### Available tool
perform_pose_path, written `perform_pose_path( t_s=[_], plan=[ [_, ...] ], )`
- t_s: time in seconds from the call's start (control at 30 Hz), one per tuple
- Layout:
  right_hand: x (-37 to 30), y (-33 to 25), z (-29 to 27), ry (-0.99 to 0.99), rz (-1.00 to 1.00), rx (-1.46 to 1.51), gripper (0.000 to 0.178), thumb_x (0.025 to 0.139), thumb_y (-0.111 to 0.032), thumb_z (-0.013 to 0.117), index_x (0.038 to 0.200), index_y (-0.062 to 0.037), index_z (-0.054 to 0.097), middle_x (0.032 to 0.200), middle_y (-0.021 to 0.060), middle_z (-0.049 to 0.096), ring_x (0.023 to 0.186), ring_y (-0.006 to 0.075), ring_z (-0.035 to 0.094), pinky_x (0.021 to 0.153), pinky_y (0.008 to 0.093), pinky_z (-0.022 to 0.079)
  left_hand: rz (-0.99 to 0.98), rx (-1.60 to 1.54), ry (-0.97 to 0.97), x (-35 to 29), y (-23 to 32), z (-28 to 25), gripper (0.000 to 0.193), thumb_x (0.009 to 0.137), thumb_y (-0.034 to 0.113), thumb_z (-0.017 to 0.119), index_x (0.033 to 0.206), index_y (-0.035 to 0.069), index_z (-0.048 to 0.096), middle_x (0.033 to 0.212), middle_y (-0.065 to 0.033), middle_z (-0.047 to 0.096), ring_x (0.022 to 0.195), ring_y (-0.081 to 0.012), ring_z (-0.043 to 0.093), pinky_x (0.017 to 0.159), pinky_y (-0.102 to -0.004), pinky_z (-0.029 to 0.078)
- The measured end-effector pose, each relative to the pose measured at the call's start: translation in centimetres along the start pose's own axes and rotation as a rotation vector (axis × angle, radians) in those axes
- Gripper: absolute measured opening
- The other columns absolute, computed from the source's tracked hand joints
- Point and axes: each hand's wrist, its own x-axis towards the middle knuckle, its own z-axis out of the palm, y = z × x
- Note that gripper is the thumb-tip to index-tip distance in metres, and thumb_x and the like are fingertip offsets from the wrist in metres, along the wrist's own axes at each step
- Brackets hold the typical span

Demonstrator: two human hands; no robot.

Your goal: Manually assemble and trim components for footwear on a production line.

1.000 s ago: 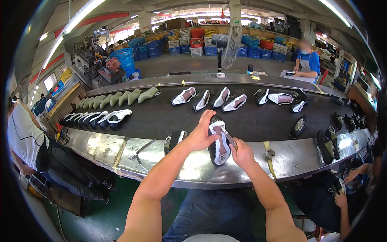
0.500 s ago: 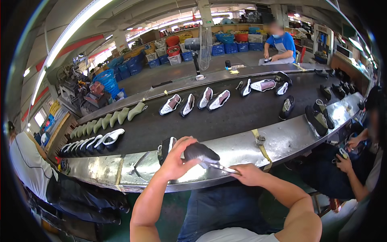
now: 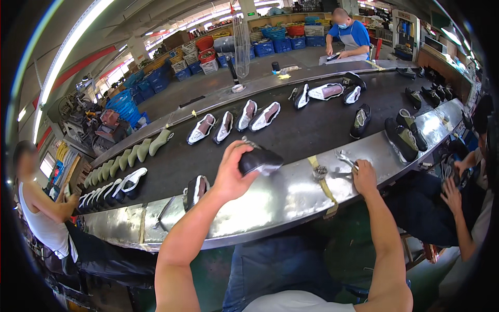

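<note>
My left hand (image 3: 233,174) grips a black shoe upper (image 3: 261,159) with a white lower edge, held tilted above the metal ledge (image 3: 275,203). Over to the right, my right hand (image 3: 365,178) has its fingers closed on the handle end of metal pliers (image 3: 345,160), which are low at the ledge's surface. Beside my left forearm stands another black-and-white shoe (image 3: 196,191), partly hidden by the arm. A small round container of tiny metal pieces (image 3: 319,171) sits on a yellow strap between my hands.
White-edged shoes (image 3: 223,127) stand on the dark conveyor belt (image 3: 306,130), with green shoe forms (image 3: 158,141) at left. Black shoes (image 3: 399,141) rest on the right ledge. A thin dark tool (image 3: 165,210) lies left. People work at both sides and across the belt.
My right hand has moved right with the pliers, away from the shoe and down to the ledge. My left hand still holds the shoe, now raised slightly and turned. The view has shifted.
</note>
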Motion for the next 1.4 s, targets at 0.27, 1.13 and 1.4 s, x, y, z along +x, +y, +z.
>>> perform_pose_path(
  t_s=[0.27,1.13,1.4],
  plan=[
    [0.4,-1.0,-0.3,-0.097,0.048,0.086,0.032,0.083,-0.016,0.071,0.111,-0.0054,0.06,0.105,0.0155,0.063,0.101,0.0366,0.06,0.088,0.0475,0.046,0.004,0.312,-0.346,8.4,-14.7,12.8,0.05,0.077,-0.003,0.065,0.125,0.009,0.057,0.156,-0.0167,0.03,0.129,-0.0412,0.049,0.102,-0.0421,0.048],
    [1.4,-1.9,0.3,-0.17,0.152,0.117,0.039,0.079,-0.006,0.073,0.115,-0.0028,0.059,0.103,0.0173,0.062,0.096,0.0383,0.059,0.087,0.0459,0.046,-1.14,-0.399,-0.155,11.9,-30.2,14.1,0.048,0.077,0.042,0.084,0.099,0.002,0.071,0.088,-0.0085,0.073,0.06,-0.0229,0.068,0.049,-0.0298,0.049],
    [0.0,-1.1,0.8,-0.109,0.063,0.113,0.037,0.084,-0.012,0.071,0.118,-0.0045,0.059,0.108,0.0171,0.063,0.103,0.0394,0.059,0.09,0.0476,0.046,-0.898,-0.773,0.258,-14.9,-4.5,8.0,0.061,0.084,0.028,0.079,0.133,-0.001,0.056,0.123,-0.0129,0.065,0.112,-0.0201,0.062,0.098,-0.0364,0.049]
  ],
)
